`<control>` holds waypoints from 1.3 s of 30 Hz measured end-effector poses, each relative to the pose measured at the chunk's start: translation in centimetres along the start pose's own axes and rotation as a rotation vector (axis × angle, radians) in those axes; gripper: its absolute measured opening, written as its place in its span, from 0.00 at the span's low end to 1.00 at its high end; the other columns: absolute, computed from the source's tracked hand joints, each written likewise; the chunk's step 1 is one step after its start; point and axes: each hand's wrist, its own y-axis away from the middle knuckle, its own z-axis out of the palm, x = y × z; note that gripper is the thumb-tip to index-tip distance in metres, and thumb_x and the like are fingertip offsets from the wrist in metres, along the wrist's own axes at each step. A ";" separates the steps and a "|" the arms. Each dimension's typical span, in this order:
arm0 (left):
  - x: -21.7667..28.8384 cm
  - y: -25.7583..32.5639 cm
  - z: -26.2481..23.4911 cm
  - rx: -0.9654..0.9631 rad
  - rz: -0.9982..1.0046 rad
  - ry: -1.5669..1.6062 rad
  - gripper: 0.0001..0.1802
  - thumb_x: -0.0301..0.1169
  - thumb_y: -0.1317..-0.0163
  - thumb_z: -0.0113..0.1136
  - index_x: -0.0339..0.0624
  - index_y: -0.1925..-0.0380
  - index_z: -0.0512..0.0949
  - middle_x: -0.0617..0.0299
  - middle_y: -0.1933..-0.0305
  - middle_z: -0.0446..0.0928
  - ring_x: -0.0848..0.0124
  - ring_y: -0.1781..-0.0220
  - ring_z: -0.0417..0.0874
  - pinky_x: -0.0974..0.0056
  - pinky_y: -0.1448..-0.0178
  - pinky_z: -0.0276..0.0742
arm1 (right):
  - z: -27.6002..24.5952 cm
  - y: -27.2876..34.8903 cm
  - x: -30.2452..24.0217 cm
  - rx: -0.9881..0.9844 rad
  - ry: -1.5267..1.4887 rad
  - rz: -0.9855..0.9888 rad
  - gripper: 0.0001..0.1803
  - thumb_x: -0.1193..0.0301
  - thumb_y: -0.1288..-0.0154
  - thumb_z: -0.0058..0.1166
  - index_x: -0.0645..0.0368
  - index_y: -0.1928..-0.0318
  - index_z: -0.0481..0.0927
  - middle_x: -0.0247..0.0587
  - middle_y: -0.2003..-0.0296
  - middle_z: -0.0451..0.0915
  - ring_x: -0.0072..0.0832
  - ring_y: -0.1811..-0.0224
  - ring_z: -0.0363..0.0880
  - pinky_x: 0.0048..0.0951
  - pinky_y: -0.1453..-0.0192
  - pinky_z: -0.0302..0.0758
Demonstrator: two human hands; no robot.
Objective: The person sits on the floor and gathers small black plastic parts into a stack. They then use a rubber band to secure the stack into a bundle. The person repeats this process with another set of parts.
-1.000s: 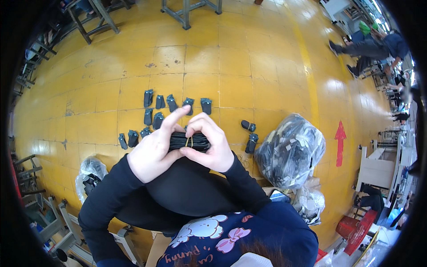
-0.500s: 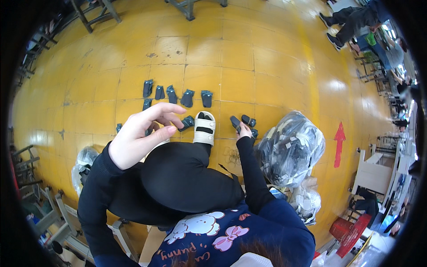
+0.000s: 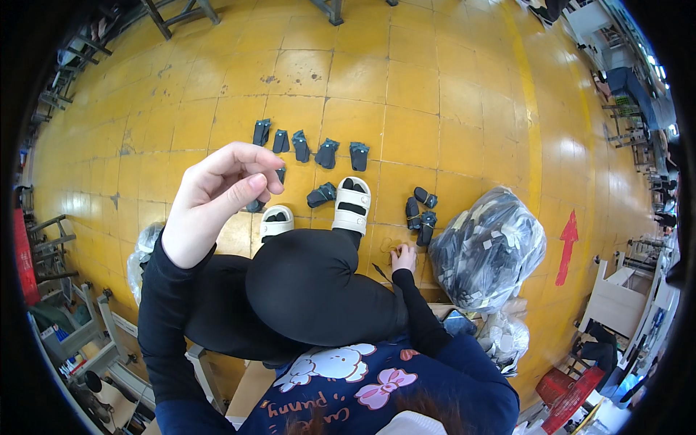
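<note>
My right hand reaches down to the floor beside my right foot. Its fingers are bent together at some thin rubber bands; whatever is between them is too small to make out. Just ahead of it lie several dark bundles of flat pieces, and one long bundle has a pale band round it. Above my left knee my left hand is raised, fingers loosely curled and thumb apart from them, with nothing visible in it. Another dark bundle lies beside my right sandal.
A row of dark bundles lies on the yellow tiled floor ahead. To the right stand a big clear bag of dark pieces and a smaller bag. Another clear bag is at left. A red stool stands at lower right.
My right hand has let go of a dark bundle, now lying among the others, and moved back toward me to the rubber bands. My left fingers have curled in more. The whole view has shifted.
</note>
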 end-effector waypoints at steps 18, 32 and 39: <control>0.3 0.3 0.4 -0.067 -0.026 0.020 0.10 0.26 0.33 0.53 0.35 0.53 0.76 0.61 0.60 0.78 0.76 0.55 0.77 0.70 0.47 0.71 | -7.6 -3.0 -13.2 -0.473 -0.902 -0.359 0.06 0.75 0.44 0.61 0.65 0.72 0.78 0.38 0.73 0.78 0.28 0.67 0.78 0.27 0.58 0.72; 0.3 0.3 -0.4 -0.088 -0.103 -0.015 0.11 0.25 0.33 0.52 0.34 0.53 0.75 0.62 0.59 0.78 0.75 0.54 0.78 0.70 0.47 0.71 | -11.3 -4.4 -16.2 -0.876 -0.998 -0.083 0.15 0.62 0.33 0.55 0.63 0.69 0.81 0.28 0.77 0.76 0.14 0.75 0.69 0.19 0.68 0.67; -1.5 1.5 -3.8 -0.015 -0.160 -0.067 0.10 0.25 0.33 0.51 0.35 0.54 0.75 0.63 0.60 0.78 0.76 0.56 0.77 0.70 0.49 0.70 | -12.3 -5.3 -13.9 -0.777 -1.202 -0.021 0.11 0.70 0.33 0.54 0.65 0.58 0.83 0.35 0.68 0.82 0.16 0.70 0.74 0.19 0.62 0.71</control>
